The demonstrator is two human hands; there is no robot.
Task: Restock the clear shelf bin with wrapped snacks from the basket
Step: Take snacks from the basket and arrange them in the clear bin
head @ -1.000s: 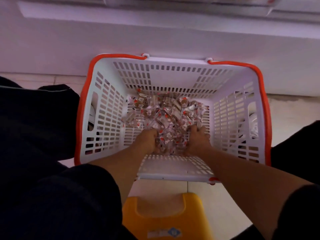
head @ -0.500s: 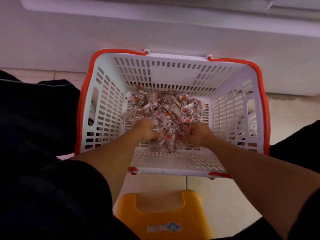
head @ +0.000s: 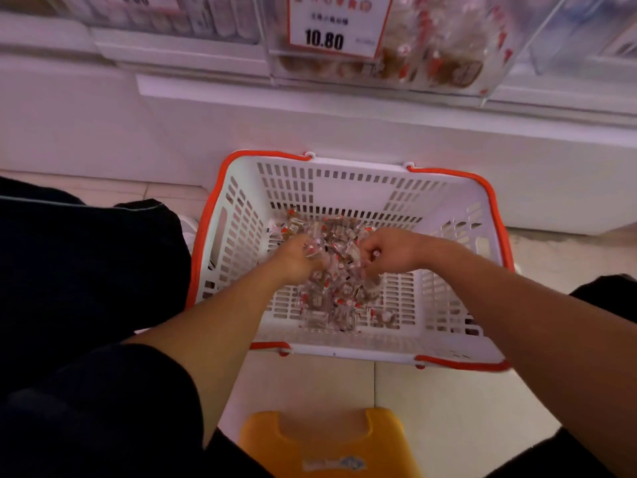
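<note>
Head view: A white basket with an orange rim is sitting on the tiled floor, directly against the white shelf base. A pile of wrapped snacks is lying in the basket bottom, spread from the far wall toward the near wall.

Both hands are reaching into the basket over its near rim. The left hand is curling its fingers around a bunch of wrapped snacks; its grip is grasping them at the middle of the pile. The right hand is clenching around more of the snacks, with a red-tipped wrapper showing between its fingers; its grip is likewise grasping snacks. The two hands are sitting near each other, with loose snacks showing between them.

Above the basket, the clear shelf bin is sitting on the shelf, already holding similar wrapped snacks. A price tag reading 10.80 is hanging on its front.

A yellow stool is standing on the floor just below the basket's near edge. Dark sleeves are covering both upper arms, and dark clothing is filling the left side of the view.
</note>
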